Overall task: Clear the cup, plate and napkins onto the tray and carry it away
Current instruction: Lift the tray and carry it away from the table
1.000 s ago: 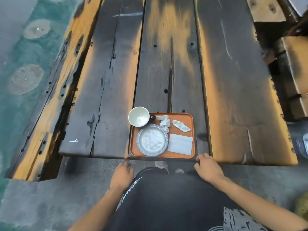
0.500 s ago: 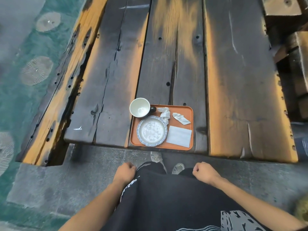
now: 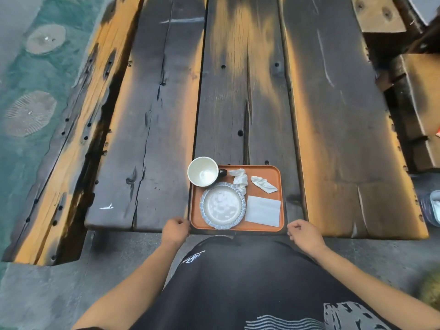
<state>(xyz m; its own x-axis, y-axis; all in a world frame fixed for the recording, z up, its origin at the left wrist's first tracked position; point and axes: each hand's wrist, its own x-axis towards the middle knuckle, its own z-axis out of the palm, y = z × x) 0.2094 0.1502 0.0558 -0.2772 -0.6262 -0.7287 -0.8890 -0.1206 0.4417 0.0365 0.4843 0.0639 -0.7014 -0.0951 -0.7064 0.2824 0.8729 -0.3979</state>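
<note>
Cup (image 3: 202, 171), plate (image 3: 222, 205) and napkins (image 3: 263, 210) sit on the tray (image 3: 281, 186), between the hands. Left hand (image 3: 175, 230) and right hand (image 3: 302, 232) flank its near corners, fingers curled, gripping nothing yet. Next, I judge: grip both edges, lift level.

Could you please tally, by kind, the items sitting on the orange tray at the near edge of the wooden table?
White paper cup: 1
Round blue-rimmed ceramic plate: 1
Crumpled white paper napkins: 2
Flat folded white paper napkin: 1
Total: 5 items on the orange plastic tray. A small dark object beside the cup is too unclear to count.
</note>
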